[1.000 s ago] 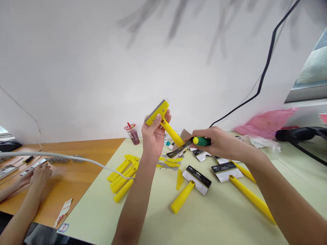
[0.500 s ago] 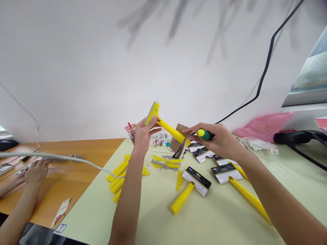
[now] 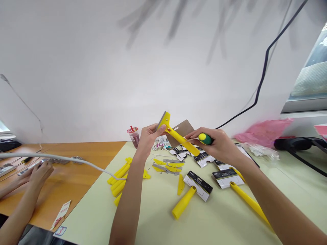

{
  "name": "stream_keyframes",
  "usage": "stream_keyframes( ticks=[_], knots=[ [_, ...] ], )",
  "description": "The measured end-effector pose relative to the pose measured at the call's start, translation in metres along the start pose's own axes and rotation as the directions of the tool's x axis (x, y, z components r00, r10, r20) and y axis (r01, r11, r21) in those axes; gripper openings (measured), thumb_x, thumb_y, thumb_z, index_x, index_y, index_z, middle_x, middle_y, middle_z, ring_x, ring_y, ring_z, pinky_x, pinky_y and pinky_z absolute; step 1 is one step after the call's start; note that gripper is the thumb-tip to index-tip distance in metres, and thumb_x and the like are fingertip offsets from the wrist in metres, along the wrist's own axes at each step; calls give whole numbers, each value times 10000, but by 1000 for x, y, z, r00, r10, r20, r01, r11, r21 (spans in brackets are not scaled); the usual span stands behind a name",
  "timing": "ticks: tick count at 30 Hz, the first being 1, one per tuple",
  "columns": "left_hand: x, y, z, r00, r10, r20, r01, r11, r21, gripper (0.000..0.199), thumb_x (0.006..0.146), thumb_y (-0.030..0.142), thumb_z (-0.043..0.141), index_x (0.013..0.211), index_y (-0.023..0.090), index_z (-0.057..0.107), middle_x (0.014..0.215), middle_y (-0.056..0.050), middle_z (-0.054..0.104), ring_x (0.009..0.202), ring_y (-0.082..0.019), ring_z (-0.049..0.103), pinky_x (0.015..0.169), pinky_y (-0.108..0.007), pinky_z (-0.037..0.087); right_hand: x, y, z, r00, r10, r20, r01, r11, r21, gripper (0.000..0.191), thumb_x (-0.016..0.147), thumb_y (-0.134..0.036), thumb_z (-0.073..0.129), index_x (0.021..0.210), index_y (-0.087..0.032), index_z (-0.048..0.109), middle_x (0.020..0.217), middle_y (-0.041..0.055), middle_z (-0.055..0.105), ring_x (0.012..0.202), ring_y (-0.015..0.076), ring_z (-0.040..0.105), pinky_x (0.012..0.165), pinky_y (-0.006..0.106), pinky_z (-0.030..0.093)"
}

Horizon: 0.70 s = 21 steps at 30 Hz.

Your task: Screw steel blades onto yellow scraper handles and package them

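Gripping yellow scraper (image 3: 178, 139), left fingers (image 3: 158, 128) closed, right fingers (image 3: 195, 134) around screwdriver (image 3: 205, 139)

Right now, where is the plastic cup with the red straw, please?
In the head view, the plastic cup stands near the far edge of the pale green table, just left of the person's left hand, which holds a yellow scraper.

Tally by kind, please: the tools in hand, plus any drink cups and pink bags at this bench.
Yellow scraper in left hand: 1
Green-and-yellow screwdriver in right hand: 1
Drink cup with red straw: 1
Pink plastic bag: 1
Total: 4
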<state>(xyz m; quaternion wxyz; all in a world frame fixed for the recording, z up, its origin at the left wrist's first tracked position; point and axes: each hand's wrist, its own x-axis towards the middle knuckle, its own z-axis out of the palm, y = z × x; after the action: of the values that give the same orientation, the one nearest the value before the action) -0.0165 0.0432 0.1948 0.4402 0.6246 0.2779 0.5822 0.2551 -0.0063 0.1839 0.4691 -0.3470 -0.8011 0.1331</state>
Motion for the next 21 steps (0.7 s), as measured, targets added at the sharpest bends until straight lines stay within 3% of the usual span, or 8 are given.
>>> stream_keyframes(
  ticks=[4, 7, 10, 13, 16, 18, 21],
  knots=[
    [-7, 6, 9, 992, 32, 119, -53, 984, 172, 245, 844, 427, 952, 918, 201, 894, 989, -74, 827, 1035, -271, 751, 998, -375, 565, 1, 0, 4, 996, -90, -2, 90, 996, -4, 75, 1018, -351, 728, 1039, -290, 765, 1215, 56, 855, 1032, 263, 812, 897, 406, 627],
    [-12, 11, 15, 987, 94, 132, -118, 975, 186, 127, 792, 292, 988, 851, 233, 894, 1242, -109, 811, 1271, -314, 706, 1121, -390, 518, 1, 1, 7, 983, -176, -52, 174, 984, -33, 52, 1001, -307, 741, 958, -281, 727, 1235, 82, 835, 1042, 277, 802, 865, 415, 619],
    [-13, 11, 17, 987, 109, 118, -130, 975, 183, 167, 714, 217, 1027, 806, 247, 890, 1438, -124, 737, 1428, -353, 620, 1171, -405, 497, 0, 0, 11, 973, -216, -85, 212, 975, -62, 61, 1019, -334, 749, 984, -284, 750, 1373, 115, 769, 1117, 302, 779, 892, 454, 614],
    [-12, 8, 16, 979, 65, 191, -111, 964, 242, 114, 790, 291, 980, 864, 241, 909, 1375, -126, 761, 1280, -331, 697, 1031, -378, 558, -1, -3, 13, 979, -169, -111, 161, 984, -70, 156, 1013, -416, 782, 937, -283, 756, 1539, 117, 676, 1135, 313, 767, 856, 464, 619],
    [-13, 7, 15, 967, 0, 254, -78, 952, 295, 173, 846, 365, 923, 889, 199, 901, 1045, -107, 812, 926, -243, 732, 771, -314, 546, -2, -5, 15, 983, -113, -143, 109, 993, -34, 295, 967, -519, 833, 859, -264, 731, 1535, 118, 692, 1212, 344, 744, 914, 480, 609],
    [-15, 7, 15, 964, -39, 263, -53, 942, 332, 219, 853, 397, 906, 882, 181, 884, 869, -73, 781, 778, -201, 684, 664, -293, 490, -2, -5, 16, 989, -43, -143, 43, 999, 0, 369, 939, -594, 845, 845, -261, 718, 1340, 112, 793, 1141, 334, 760, 896, 458, 606],
    [-17, 10, 16, 961, -50, 273, -54, 931, 360, 263, 885, 439, 875, 911, 176, 872, 853, -59, 770, 765, -188, 667, 652, -283, 473, -3, -4, 17, 987, 80, -141, -79, 997, 12, 435, 896, -675, 859, 854, -267, 716, 969, 55, 820, 812, 251, 727, 676, 374, 555]
  ],
)
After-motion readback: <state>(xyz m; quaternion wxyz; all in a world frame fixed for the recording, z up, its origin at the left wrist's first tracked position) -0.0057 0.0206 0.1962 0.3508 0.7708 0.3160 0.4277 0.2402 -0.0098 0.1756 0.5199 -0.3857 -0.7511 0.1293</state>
